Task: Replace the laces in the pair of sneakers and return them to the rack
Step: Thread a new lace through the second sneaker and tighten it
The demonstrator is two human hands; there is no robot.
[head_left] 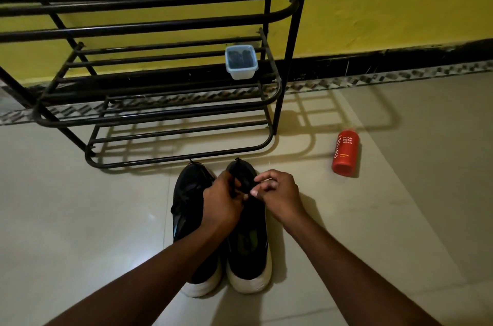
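**A:** status on the laces?

**B:** both hands on the right sneaker (pixel 248 245); left hand (pixel 221 203) has its fingers curled round a dark lace (pixel 234 187) over the tongue; right hand (pixel 277 192) is pinching thumb to fingertips at the same spot. It looks like the same lace, but it's dark on dark, so not certain. Left sneaker (pixel 186 205) is untouched and sits alongside, touching or nearly so.

**A:** where's the pair?

**B:** on the floor (pixel 80 219), just in front of the rack (pixel 160 24)'s bottom tier; not on it.

**A:** orientation?

**B:** long axes parallel, running straight away from the person; the opening and chunky white sole end sit nearest the body, so I read heels toward the person and toes at the rack. Both upright on their soles.

**A:** advice for the step?

**B:** looks like lace work at the upper eyelets; can't tell if it's going out or in. One hand should pin the tongue and eyelet row while the other feeds or draws the tip in line with the hole; work one crossing at a time; keep both ends even; don't drag sideways, the shoe is light and will skid on tile.

**A:** anything else around?

**B:** a small clear tub (pixel 241 61) with dark contents on the rack's middle tier, possibly laces, can't confirm; a red bottle (pixel 345 152) lying on its side, well to the right.
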